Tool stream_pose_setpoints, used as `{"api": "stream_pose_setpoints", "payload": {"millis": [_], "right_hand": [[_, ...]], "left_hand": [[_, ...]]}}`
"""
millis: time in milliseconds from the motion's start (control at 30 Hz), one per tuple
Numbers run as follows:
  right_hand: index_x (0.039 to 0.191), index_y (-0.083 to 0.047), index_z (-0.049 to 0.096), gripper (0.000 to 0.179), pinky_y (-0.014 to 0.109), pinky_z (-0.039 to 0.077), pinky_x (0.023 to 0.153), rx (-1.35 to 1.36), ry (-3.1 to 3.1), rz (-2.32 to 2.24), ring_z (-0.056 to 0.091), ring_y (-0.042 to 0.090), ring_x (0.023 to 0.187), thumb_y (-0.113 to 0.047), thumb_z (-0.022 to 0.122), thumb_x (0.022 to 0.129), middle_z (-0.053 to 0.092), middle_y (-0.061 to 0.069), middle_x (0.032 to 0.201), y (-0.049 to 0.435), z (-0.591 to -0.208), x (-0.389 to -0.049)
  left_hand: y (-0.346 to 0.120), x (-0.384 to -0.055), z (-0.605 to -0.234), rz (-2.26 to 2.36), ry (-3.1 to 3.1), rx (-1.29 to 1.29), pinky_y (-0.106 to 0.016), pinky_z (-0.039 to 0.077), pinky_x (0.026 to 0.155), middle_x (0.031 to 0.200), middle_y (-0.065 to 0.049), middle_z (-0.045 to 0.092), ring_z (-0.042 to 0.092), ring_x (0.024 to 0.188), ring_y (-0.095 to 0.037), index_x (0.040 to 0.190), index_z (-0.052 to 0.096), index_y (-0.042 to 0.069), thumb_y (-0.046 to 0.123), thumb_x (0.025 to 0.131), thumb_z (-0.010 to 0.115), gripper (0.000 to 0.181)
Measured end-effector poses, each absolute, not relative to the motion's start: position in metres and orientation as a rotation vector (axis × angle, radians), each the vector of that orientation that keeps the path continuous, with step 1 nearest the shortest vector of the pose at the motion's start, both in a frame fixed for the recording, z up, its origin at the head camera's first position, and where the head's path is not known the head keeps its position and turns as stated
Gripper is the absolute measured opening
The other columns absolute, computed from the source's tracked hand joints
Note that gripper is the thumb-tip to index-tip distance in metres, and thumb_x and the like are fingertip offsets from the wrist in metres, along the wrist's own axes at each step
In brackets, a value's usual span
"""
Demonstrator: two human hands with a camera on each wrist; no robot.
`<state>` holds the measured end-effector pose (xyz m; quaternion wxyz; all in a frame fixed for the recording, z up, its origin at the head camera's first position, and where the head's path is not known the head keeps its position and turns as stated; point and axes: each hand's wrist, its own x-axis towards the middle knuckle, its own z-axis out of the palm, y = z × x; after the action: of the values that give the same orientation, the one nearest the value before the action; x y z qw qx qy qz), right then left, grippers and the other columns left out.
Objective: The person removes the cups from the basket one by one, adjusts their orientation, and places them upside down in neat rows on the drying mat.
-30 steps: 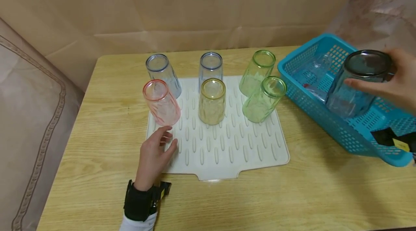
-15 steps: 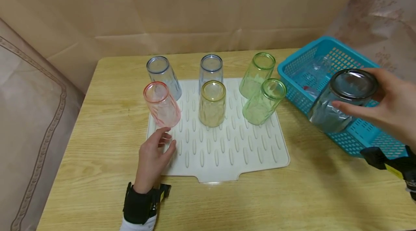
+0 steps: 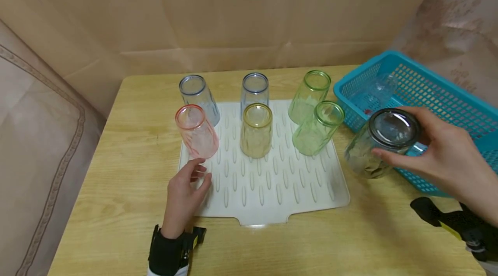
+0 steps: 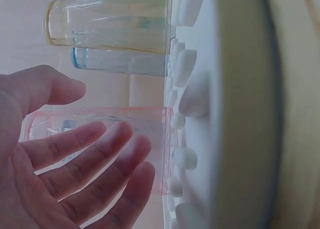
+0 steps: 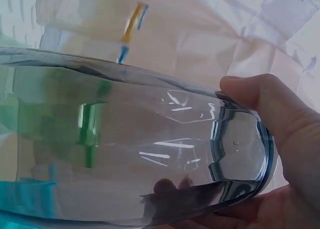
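My right hand (image 3: 447, 150) grips a dark grey glass (image 3: 383, 142) near its base, which points up. The glass hangs between the blue basket and the mat's right edge; the right wrist view shows the thumb and fingers on either side of its base (image 5: 240, 149). My left hand (image 3: 184, 194) lies over the white drying mat's (image 3: 260, 207) left front, fingers loosely bent and holding nothing, close to the upside-down pink glass (image 3: 197, 133). Also upside down on the mat stand a yellow glass (image 3: 256, 133), two blue glasses (image 3: 254, 94) and two green glasses (image 3: 317, 129).
A blue plastic basket (image 3: 439, 81) stands at the right with clear glassware (image 3: 383, 88) inside, partly hidden. The wooden table (image 3: 113, 172) reaches around the mat. Cloth-like sheeting (image 3: 241, 12) hangs behind.
My right hand has carried the grey glass out of the basket, leftward and toward me. My left hand stays by the pink glass. The view has tilted up slightly.
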<state>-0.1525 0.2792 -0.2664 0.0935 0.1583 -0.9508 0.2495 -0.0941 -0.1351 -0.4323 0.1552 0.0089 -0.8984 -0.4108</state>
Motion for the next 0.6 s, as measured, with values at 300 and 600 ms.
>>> {"api": "stream_pose_setpoints", "payload": {"millis": [300, 600], "right_hand": [[0.127, -0.002, 0.055, 0.081, 0.001, 0.039, 0.070, 0.715, -2.748, 0.813, 0.067, 0.030, 0.087, -0.015, 0.093, 0.058, 0.061, 0.023, 0.116, 0.251, -0.281, -0.149], [0.127, 0.000, 0.052, 0.075, 0.019, 0.051, 0.076, 0.892, -2.742, 0.996, 0.063, 0.019, 0.091, -0.014, 0.090, 0.064, 0.064, 0.010, 0.110, 0.209, -0.293, -0.149]], "left_hand": [[-0.136, -0.092, -0.437, -1.150, -2.480, -0.034, -0.042, 0.056, 0.066, 0.086, -0.011, 0.066, 0.066, 0.073, -0.022, 0.109, 0.063, -0.004, -0.005, 0.079, 0.072, 0.031], [-0.144, -0.091, -0.433, -1.136, -2.390, 0.027, -0.045, 0.055, 0.064, 0.085, -0.012, 0.067, 0.066, 0.072, -0.023, 0.106, 0.063, -0.005, -0.008, 0.080, 0.071, 0.028]]}}
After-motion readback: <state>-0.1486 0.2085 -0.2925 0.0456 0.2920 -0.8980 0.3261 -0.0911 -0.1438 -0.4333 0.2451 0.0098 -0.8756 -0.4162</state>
